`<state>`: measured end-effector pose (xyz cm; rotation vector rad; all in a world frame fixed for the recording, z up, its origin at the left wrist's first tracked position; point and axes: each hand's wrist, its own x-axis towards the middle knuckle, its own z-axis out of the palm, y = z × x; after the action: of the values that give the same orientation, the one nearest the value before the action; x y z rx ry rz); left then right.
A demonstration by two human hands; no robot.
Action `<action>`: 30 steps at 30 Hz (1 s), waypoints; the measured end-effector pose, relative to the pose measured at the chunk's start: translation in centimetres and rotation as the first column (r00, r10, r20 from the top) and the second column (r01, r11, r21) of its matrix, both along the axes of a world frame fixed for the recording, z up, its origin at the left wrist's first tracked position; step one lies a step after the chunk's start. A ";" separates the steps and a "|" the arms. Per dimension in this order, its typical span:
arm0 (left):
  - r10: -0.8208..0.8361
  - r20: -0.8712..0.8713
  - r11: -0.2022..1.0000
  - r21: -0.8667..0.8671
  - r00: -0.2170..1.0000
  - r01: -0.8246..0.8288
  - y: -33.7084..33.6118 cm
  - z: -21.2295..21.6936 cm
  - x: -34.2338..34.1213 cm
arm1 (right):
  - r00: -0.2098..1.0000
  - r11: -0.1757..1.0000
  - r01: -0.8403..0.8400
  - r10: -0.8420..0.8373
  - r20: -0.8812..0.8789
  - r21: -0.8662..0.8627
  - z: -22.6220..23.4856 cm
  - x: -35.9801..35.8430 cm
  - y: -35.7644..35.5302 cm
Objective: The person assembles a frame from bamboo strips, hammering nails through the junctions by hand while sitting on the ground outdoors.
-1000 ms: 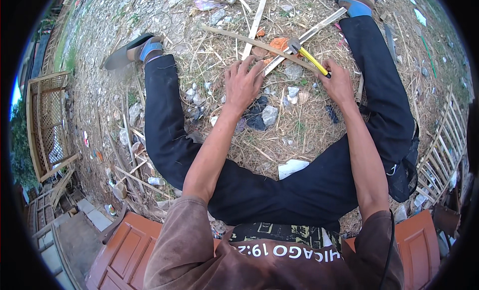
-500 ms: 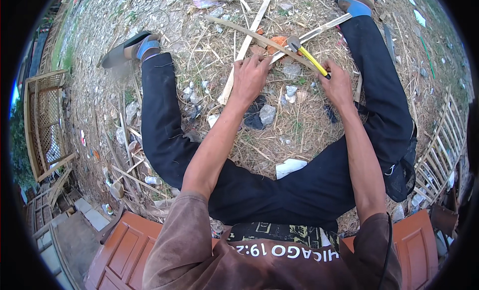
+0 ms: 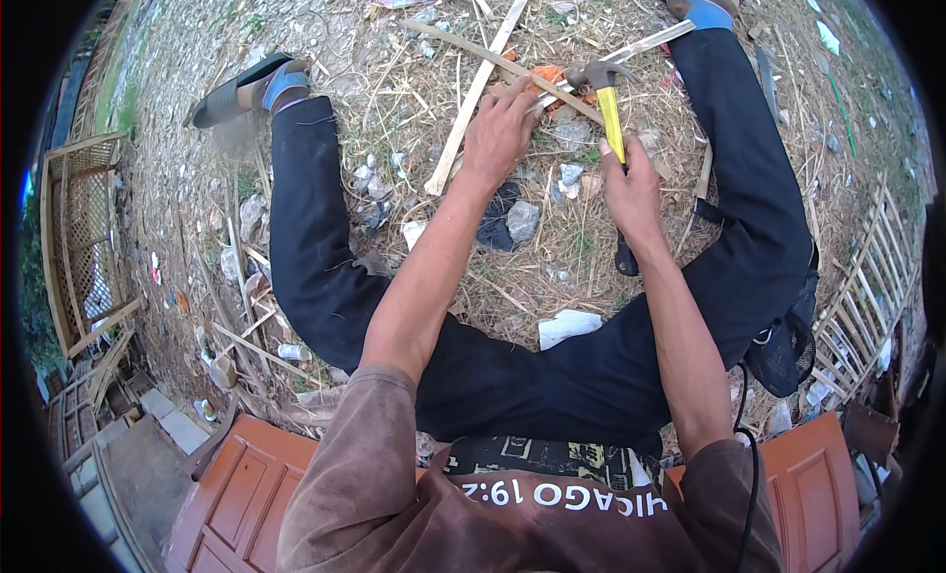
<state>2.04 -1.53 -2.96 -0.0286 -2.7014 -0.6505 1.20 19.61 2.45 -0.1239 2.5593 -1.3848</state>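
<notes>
My right hand (image 3: 633,191) is closed round the lower grip of a claw hammer (image 3: 611,120) with a yellow and black handle. Its metal head points away from me, over the crossing of thin wooden slats. My left hand (image 3: 498,130) presses its bent fingers on the slats near that crossing, apparently gripping one; the fingertips are partly hidden. A thin slat (image 3: 473,49) runs from upper left down toward the hammer, across a paler slat (image 3: 645,43) that reaches my right foot. Another long slat (image 3: 483,85) lies under them on the left. Something orange (image 3: 544,78) lies beneath the crossing.
My legs in black trousers (image 3: 315,189) are spread around the work. Straw, stones and rubble cover the ground, with a white piece (image 3: 569,329) near my lap. A lattice wooden frame (image 3: 91,243) stands left, a slatted wooden panel (image 3: 867,287) right. Red-brown panelled wood (image 3: 241,489) is behind me.
My right hand has shifted toward me and slightly left, turning the hammer so its handle stands steeper and its claw points right. My left hand stays near the slats, its fingers slightly farther forward.
</notes>
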 end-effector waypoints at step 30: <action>0.016 0.040 1.000 0.005 0.999 -0.016 0.3 0.2 -0.8 | 0.990 0.996 0.090 -0.090 -0.105 -0.004 -1.7 3.6 -6.0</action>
<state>1.20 -1.22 -2.76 0.0068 -2.7352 -0.6599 4.75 13.63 0.76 -0.0840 2.6816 -1.4457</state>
